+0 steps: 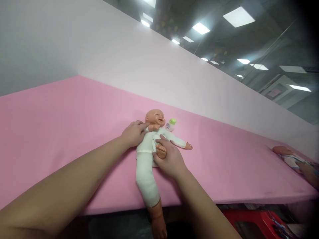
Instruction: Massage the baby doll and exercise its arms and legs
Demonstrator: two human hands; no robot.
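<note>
Right now my left hand [134,133] rests on the baby doll [149,146], up at its shoulder, with the fingers loosely curled over the white sleeve and the fingertips touching the doll's bent arm just below the chin. It is a light hold on the shoulder and arm rather than a clenched fist. My right hand [169,159] lies over the doll's hip, and its fingers are wrapped around the small bare foot [161,151], which is folded up against the doll's belly; the thumb sits on top, near the front of the white bodysuit.

The doll lies on its back on the pink table cover [62,132], close to the near edge, head pointing away from me and turned slightly to my right. Its other leg [149,186], in the white trouser, stretches straight towards me, and that bare foot hangs over the table's edge. Its other arm [180,143] is flung out to my right, flat on the cover.

A small baby bottle with a green cap [170,124] lies just beside the doll's head, on the right. Far off at the right end of the table lies a second doll [286,156], with another person's hand [310,171] near it. A pale wall [149,66] rises behind the table, and something red [249,220] sits below the table's edge.
</note>
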